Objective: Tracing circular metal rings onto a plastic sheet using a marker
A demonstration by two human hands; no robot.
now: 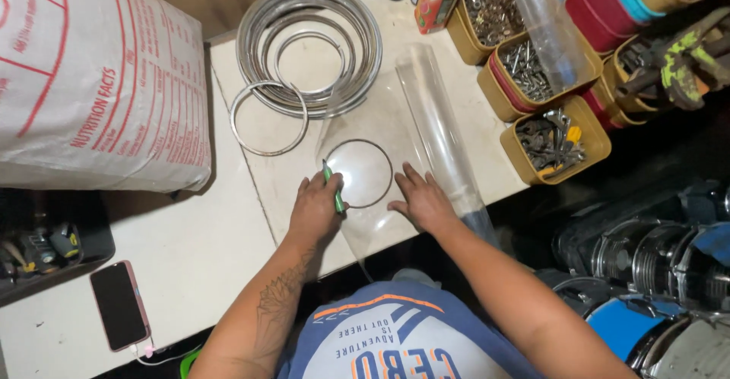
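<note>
A thin metal ring (358, 173) lies flat on a clear plastic sheet (372, 223) spread over the pale tabletop (213, 250), near the table's near edge. The left hand (314, 210) pinches a green pen (332, 189) between thumb and fingers, its tip at the ring's left rim. The right hand (420, 199) lies flat, fingers spread, pressing the sheet just right of the ring. The glossy sheet is hard to trace; its edges fade into the table. A rolled clear tube (439, 132) lies right of the ring. Farther off sit nested steel hoops (308, 44) and a loose hoop (268, 118). Yellow tubs (553, 139) of hardware stand at right, partly cut off.
</note>
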